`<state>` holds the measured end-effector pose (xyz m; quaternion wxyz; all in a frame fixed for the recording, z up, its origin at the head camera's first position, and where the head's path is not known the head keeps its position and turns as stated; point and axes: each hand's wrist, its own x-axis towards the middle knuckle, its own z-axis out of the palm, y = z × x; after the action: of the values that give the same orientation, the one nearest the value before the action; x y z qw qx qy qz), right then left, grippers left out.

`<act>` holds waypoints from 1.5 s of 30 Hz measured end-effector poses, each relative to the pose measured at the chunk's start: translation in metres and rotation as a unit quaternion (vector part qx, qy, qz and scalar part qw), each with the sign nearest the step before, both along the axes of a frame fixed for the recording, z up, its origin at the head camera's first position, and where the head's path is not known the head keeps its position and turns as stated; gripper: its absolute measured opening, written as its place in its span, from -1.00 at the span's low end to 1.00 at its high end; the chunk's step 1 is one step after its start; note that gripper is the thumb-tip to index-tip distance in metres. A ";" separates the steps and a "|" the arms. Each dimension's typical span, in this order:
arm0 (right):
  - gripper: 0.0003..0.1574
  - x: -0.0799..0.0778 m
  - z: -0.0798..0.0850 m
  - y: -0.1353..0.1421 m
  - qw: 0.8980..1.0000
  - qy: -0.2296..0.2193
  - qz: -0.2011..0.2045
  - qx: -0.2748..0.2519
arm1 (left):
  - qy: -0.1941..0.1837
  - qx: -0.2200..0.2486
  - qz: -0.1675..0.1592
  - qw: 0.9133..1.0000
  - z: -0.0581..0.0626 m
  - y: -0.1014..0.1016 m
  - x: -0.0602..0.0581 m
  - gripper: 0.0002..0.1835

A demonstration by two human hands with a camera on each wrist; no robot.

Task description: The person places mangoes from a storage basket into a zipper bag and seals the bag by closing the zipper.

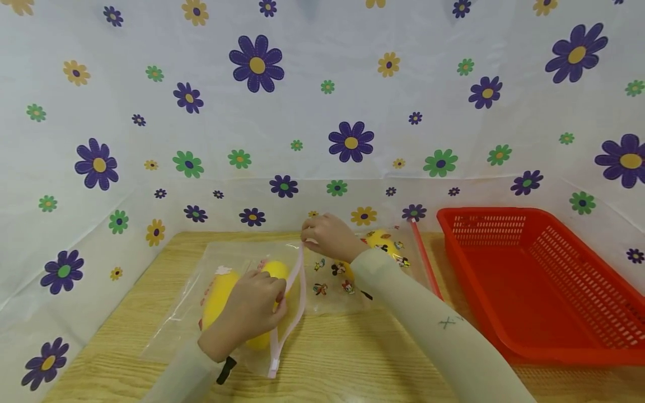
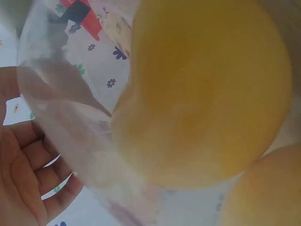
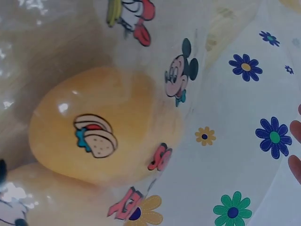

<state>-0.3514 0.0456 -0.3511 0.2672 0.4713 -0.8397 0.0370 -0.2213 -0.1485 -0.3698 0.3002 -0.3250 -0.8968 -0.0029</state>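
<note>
A clear zip bag (image 1: 173,327) with a pink zip strip (image 1: 303,288) lies on the left, its mouth parted. Inside are smooth yellow mango-like fruits (image 1: 218,296), large in the left wrist view as a rounded yellow fruit (image 2: 202,94). My left hand (image 1: 247,308) grips the near part of the bag's mouth; the left wrist view has its curled fingers (image 2: 49,176) against the plastic. At the far end of the strip, my right hand (image 1: 330,238) pinches the edge. A pink slider (image 1: 274,368) sits at the strip's near end.
Beneath my right forearm lies another clear bag (image 1: 327,305), printed with cartoon figures and edged with a red zip (image 1: 425,260). It holds yellow fruits (image 3: 103,136). A red plastic basket (image 1: 534,291) stands on the right of the wooden table (image 1: 342,358). Flowered sheeting (image 1: 302,112) rises behind.
</note>
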 end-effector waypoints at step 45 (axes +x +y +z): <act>-0.86 0.003 0.009 -0.002 0.998 -0.039 -0.025 0.032 | -0.072 -0.071 0.009 0.995 -0.026 0.009 -0.006 -0.70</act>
<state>-0.3484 0.0433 -0.3418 0.2197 0.4570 -0.8616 0.0214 -0.2273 -0.1398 -0.3957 0.2111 -0.3364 -0.9169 0.0406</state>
